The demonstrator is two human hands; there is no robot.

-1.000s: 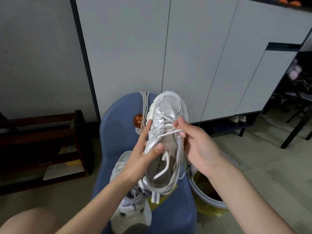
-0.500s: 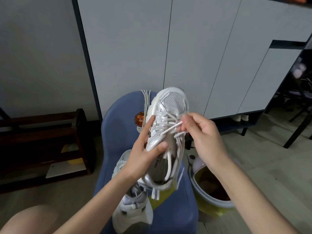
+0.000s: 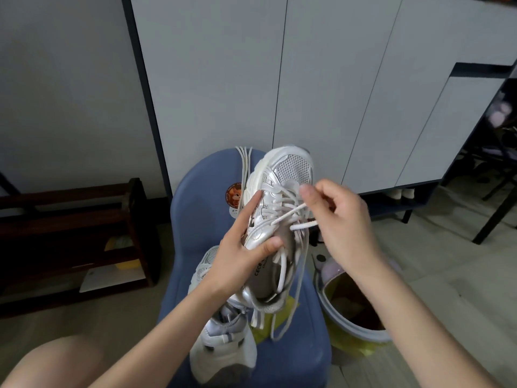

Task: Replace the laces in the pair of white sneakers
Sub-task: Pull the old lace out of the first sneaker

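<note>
A person's left hand [image 3: 246,247] grips a white sneaker [image 3: 279,219] from its side, thumb pressed on the collar near the tongue and index finger stretched up along the sole edge, holding the shoe toe-up above a blue chair [image 3: 201,208]. The right hand [image 3: 340,219] has its fingers curled at the eyelets on the shoe's far side, pinching the white lace [image 3: 288,214], which crosses the tongue in several rows; two loose ends trail down past the heel (one hangs in a long loop toward the seat). The second sneaker [image 3: 221,340] lies on the chair seat below the wrist, heel toward the camera, partly on a yellow sheet [image 3: 265,329]. A bundle of spare laces [image 3: 244,163] is draped over the chair back beside a round orange sticker [image 3: 233,195]. A pale bin [image 3: 355,331] lined with a yellow bag stands on the floor just right of the chair. A dark wooden rack [image 3: 84,233] sits at left against the wall, grey cabinets [image 3: 279,79] behind.
</note>
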